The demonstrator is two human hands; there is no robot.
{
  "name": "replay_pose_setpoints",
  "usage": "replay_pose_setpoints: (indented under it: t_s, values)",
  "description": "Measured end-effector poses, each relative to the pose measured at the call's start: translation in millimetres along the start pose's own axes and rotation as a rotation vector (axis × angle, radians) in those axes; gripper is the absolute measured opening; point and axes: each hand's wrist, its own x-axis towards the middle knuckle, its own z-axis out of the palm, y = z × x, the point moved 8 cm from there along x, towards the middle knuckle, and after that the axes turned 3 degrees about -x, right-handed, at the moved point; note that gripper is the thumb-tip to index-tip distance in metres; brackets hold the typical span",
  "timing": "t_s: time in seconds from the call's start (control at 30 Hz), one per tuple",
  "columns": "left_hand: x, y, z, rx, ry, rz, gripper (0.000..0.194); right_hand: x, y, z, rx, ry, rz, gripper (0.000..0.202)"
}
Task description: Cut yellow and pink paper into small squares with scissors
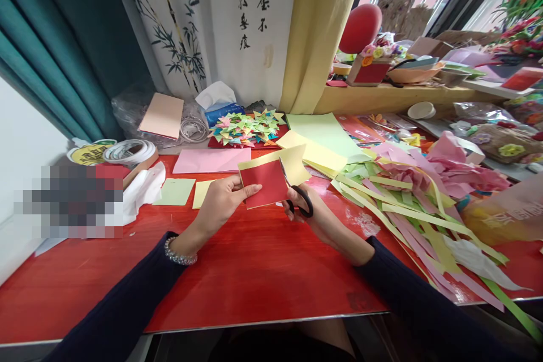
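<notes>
at the centre, above the red surface (246, 271), the left hand (216, 206) pinches the red card (266, 184) and yellow paper (298, 159) at nine o'clock, seemingly steadying both layers against the scissors (309, 201) gripped by the right hand (324, 222) at four o'clock.

Bare hands (225, 199) with red card (265, 184) and black-handled scissors (302, 201) above red table (237, 271).

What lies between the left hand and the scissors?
The red square, backed by yellow paper: in the head view, the left hand pinches its left side, and the scissors meet its right edge.
</notes>
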Motion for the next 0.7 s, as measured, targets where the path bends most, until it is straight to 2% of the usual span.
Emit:
replay_pose_setpoints:
  t_s: [0.5,0.7]
  values:
    - [-0.3,2.4,-1.2,0.135,0.045,0.02,0.031,-0.4,4.5,-4.3,0.019,0.059,0.053,0.033]
    - [-1.6,-1.6,5.7,0.148,-0.038,0.008,0.031,-1.3,3.5,-3.1,0.078,0.055,0.056,0.032]
